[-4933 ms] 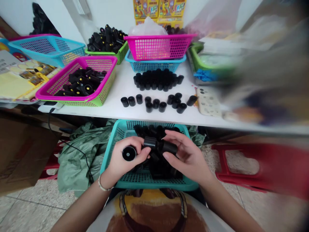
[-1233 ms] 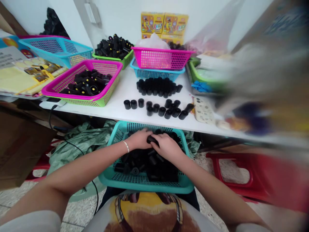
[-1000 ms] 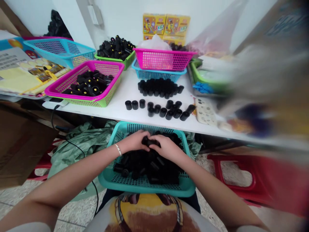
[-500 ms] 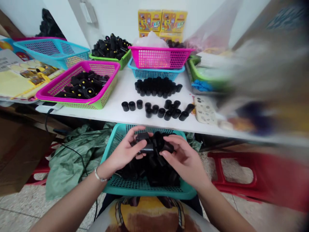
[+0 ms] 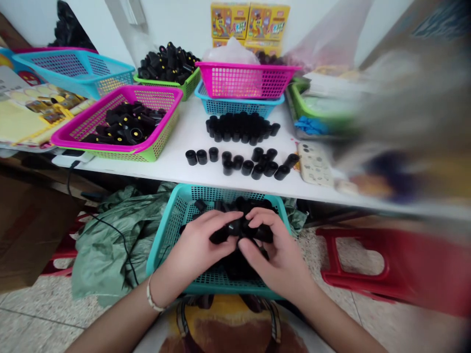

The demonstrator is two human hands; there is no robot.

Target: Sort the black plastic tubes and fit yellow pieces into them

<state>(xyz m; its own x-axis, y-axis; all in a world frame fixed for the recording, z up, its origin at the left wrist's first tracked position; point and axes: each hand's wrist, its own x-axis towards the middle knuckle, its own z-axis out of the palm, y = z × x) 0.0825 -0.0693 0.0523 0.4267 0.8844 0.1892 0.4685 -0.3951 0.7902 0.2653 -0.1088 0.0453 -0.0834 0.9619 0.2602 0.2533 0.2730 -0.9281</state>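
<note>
Pinches a black piece (image 5: 233, 227) between thumb and fingertips of the left hand (image 5: 198, 245); cannot tell whether one part or two. Curls thumb and fingers of the right hand (image 5: 281, 255) around a second black piece (image 5: 264, 234), close beside the first; cannot tell whether touching. Has a teal basket (image 5: 161, 226) directly beneath both hands, with a heap of black parts (image 5: 235, 267) inside, partly hidden. Faces a white table (image 5: 165, 166) just beyond the hands, with black cylinders (image 5: 247, 167) scattered near its edge and a dense cluster (image 5: 239, 127) of similar ones farther off. Shows, beyond the left hand, a pink basket (image 5: 66, 139) of yellow-dotted parts (image 5: 128, 122). Has, farther ahead of the hands, a second pink basket (image 5: 270, 81) stacked on a blue basket (image 5: 217, 106), with yellow boxes (image 5: 267, 22) behind. Shows a patterned phone (image 5: 315, 164) on the table beyond the right hand, a red stool (image 5: 408, 264) farther right, and green sheeting (image 5: 99, 264) left of the left hand.
</note>
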